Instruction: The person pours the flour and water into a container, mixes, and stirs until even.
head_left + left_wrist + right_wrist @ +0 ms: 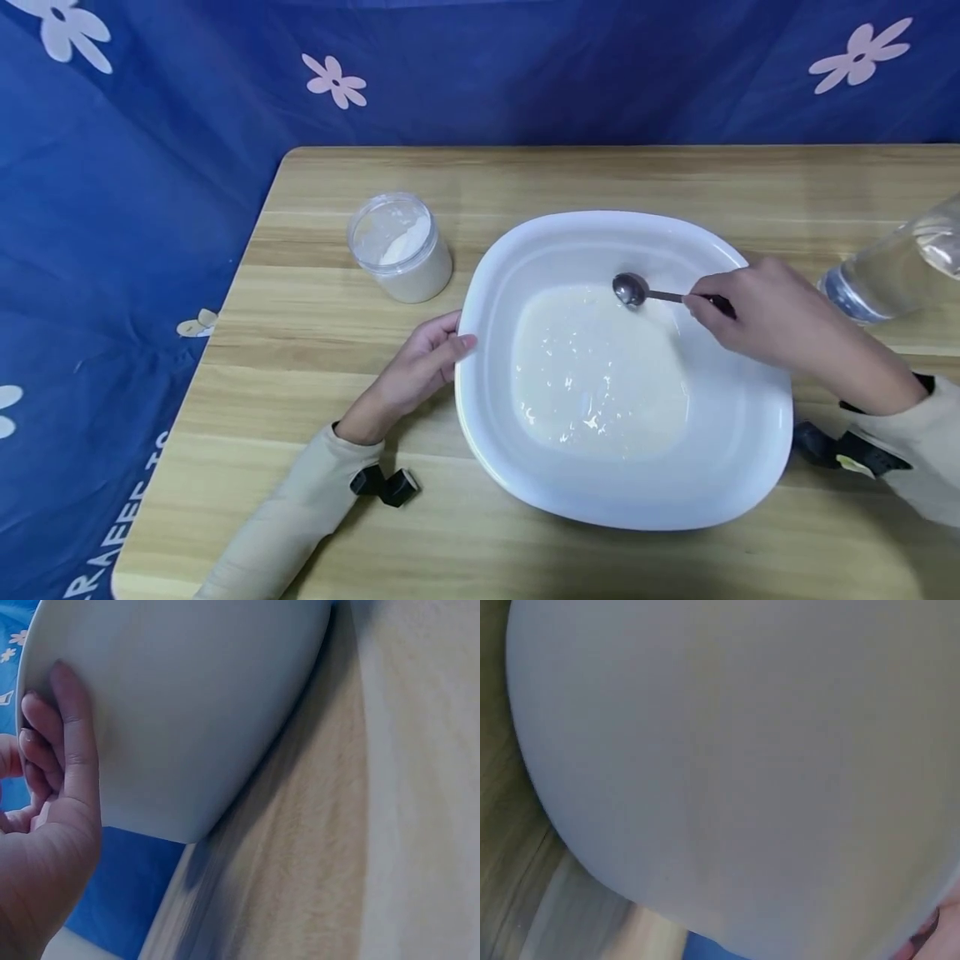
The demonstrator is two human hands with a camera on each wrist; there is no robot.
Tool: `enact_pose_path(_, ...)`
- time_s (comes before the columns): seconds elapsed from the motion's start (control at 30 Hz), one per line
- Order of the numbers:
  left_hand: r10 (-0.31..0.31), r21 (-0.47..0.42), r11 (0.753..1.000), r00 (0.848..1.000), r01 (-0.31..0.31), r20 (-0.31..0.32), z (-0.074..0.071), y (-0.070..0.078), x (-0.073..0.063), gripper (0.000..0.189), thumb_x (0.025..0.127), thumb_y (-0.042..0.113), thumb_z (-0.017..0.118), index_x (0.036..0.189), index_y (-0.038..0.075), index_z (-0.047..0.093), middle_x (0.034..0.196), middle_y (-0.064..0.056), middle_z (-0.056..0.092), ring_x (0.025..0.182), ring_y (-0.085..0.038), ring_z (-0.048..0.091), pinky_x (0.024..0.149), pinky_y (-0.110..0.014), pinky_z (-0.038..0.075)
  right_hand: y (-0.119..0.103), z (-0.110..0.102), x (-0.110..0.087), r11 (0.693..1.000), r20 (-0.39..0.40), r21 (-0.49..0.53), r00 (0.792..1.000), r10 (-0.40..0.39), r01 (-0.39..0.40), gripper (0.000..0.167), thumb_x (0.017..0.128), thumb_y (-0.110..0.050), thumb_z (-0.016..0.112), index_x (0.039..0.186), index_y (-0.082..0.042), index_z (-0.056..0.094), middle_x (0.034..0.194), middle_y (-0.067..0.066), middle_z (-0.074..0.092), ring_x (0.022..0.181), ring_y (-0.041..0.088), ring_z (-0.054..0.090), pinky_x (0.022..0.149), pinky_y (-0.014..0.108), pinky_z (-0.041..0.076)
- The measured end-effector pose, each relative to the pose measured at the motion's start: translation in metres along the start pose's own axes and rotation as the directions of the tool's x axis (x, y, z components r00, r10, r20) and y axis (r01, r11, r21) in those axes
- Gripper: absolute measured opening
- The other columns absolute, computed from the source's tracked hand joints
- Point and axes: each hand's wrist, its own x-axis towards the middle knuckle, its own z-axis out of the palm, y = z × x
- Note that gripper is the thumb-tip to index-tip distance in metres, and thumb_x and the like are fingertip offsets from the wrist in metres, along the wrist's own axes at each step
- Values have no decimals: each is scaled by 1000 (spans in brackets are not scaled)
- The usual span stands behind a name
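Observation:
A white oval basin [757, 467] stands on the wooden table with a pool of milky white liquid [600, 375] in its bottom. My left hand [416, 367] grips the basin's left rim, thumb over the edge; in the left wrist view its fingers [75, 742] lie against the outer wall. Reaching over the right rim, my right hand [761, 312] holds a metal spoon [630, 289] by its dark handle. The spoon's bowl is at the upper edge of the liquid. The right wrist view is mostly filled by the basin's outer wall [727, 765], with a bit of hand at the lower right.
An uncapped clear jar [405, 250] with white powder inside stands left of the basin, near the back. At the right, beyond my right wrist, is a clear container [892, 267] of clear liquid. A blue flowered cloth [525, 75] hangs behind the table [300, 392].

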Motion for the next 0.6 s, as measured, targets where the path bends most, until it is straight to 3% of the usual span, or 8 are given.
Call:
enact_pose_path(0.2,-10,22,1000,1000,10,2,0,1,2,46,95,2,39,130,-26,30,106,-10,67,91,-19,68,76,-33,60,3,-13,-31,998,83,-53,996,22,-18,14,80,-7,73,73,-18,69,53,-14,46,45,3,35,40,20,32)
enact_pose_path(0.27,-16,29,999,1000,16,-3,1,1,3,46,95,3,40,130,-26,30,106,-10,67,90,-18,68,76,-33,60,1,-19,-38,996,26,-79,999,32,-30,11,76,-10,77,74,-19,71,53,-16,46,45,3,35,40,21,32)
enact_pose_path(0.33,-20,39,999,1000,21,-11,2,2,3,46,96,3,40,130,-26,31,106,-10,67,90,-18,68,76,-33,60,-3,-23,-39,994,-97,-100,995,24,-34,12,74,-11,80,75,-18,71,52,-15,46,45,3,35,39,20,31)
enact_pose_path(0.4,-24,46,999,1000,25,-19,2,3,3,45,96,4,40,130,-26,32,105,-10,67,90,-19,68,76,-33,61,-7,-25,-34,993,-230,-118,973,-23,-5,9,74,-12,79,77,-14,71,53,-10,53,45,6,39,39,23,33)
enact_pose_path(0.43,-25,53,998,999,26,-23,3,4,3,45,96,3,40,130,-26,32,105,-10,67,89,-19,68,75,-33,61,-8,-24,-31,992,-279,-125,959,-44,9,9,81,-20,75,78,-13,70,54,-8,54,45,7,41,39,25,35)
enact_pose_path(0.5,-37,68,997,999,39,-35,4,5,2,45,96,3,39,129,-25,33,104,-10,66,88,-19,68,75,-34,61,-9,-22,-25,988,-332,-143,938,-98,52,11,86,-20,70,82,-10,69,60,-2,59,47,10,45,39,29,38)
enact_pose_path(0.53,-43,73,996,998,46,-42,5,6,1,44,96,3,39,129,-25,33,103,-10,66,87,-19,68,74,-34,61,-9,-20,-23,984,-349,-157,927,-138,87,20,92,-26,64,83,-9,69,63,-1,61,47,11,46,39,31,38)
enact_pose_path(0.6,-58,91,994,997,63,-57,5,9,0,44,96,3,39,130,-24,34,103,-10,66,87,-19,68,74,-35,61,-6,-14,-21,973,-337,-179,921,-197,143,30,99,-32,54,84,-8,67,64,0,61,47,11,45,37,31,35)
